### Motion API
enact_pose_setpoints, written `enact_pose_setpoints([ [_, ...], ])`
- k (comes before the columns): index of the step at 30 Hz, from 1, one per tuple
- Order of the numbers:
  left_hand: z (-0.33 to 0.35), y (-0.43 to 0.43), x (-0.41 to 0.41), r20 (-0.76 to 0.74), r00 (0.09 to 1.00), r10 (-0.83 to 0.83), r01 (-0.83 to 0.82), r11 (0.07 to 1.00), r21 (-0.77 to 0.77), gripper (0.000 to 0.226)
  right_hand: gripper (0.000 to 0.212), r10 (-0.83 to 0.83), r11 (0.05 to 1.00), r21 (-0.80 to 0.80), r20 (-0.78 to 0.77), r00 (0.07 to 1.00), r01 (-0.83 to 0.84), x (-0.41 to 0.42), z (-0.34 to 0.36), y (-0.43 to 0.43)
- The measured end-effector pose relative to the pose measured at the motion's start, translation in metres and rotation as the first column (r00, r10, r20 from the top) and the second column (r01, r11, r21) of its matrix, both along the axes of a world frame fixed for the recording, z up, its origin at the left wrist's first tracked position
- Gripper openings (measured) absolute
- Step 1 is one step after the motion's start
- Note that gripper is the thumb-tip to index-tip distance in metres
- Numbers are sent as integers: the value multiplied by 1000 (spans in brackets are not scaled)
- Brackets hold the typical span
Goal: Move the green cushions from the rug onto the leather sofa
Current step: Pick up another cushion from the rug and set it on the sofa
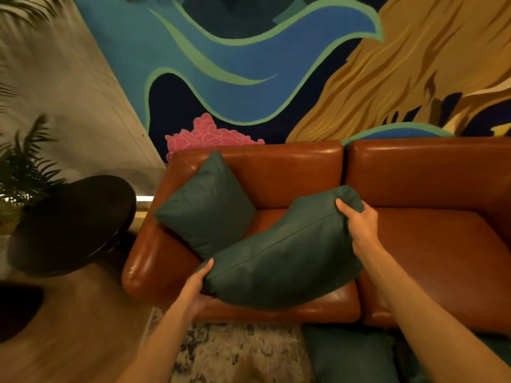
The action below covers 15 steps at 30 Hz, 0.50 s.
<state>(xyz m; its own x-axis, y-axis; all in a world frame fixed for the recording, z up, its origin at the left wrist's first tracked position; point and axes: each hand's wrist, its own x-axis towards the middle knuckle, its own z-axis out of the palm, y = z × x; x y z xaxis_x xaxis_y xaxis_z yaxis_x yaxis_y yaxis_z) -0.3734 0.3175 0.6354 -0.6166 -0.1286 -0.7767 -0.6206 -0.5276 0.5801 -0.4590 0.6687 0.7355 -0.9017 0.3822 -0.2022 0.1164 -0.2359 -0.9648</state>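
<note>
Both hands' grip holding a green cushion (279, 261) over the sofa (414, 244) seat, left hand (197, 286), right hand (359, 225), second cushion (206, 208) in sofa's left corner, third cushion (351, 357) on rug (235, 352)

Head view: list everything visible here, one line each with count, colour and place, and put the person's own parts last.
held cushion: 1, dark green, above the sofa's left seat, gripped at both ends
propped cushion: 1, dark green, standing on a corner in the sofa's left corner
floor cushions: at least 1, dark green, on the floor in front of the sofa, bottom right; exact count unclear
leather sofa: 1, reddish brown, against the wall
rug: 1, pale with dark mottling, before the sofa
side table: 1, black, round, left of the sofa
plant: 1, green, far left
mural: 1, blue, green, pink and ochre, behind the sofa
left hand: 1, at the held cushion's lower left end
right hand: 1, at its upper right end
</note>
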Motion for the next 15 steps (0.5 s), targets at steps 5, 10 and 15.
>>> enact_pose_setpoints([
  [5,-2,4,-31,-39,996,78,-82,990,-118,27,26,28,965,259,49,998,-39,-40,-29,7],
  [10,-27,-15,-80,-11,999,45,-46,982,-183,32,32,-21,954,296,239,971,-53,-56,-78,12],
  [15,-44,-28,-144,99,995,-19,37,982,-186,29,33,-119,937,348,406,906,-32,-70,-105,13],
])
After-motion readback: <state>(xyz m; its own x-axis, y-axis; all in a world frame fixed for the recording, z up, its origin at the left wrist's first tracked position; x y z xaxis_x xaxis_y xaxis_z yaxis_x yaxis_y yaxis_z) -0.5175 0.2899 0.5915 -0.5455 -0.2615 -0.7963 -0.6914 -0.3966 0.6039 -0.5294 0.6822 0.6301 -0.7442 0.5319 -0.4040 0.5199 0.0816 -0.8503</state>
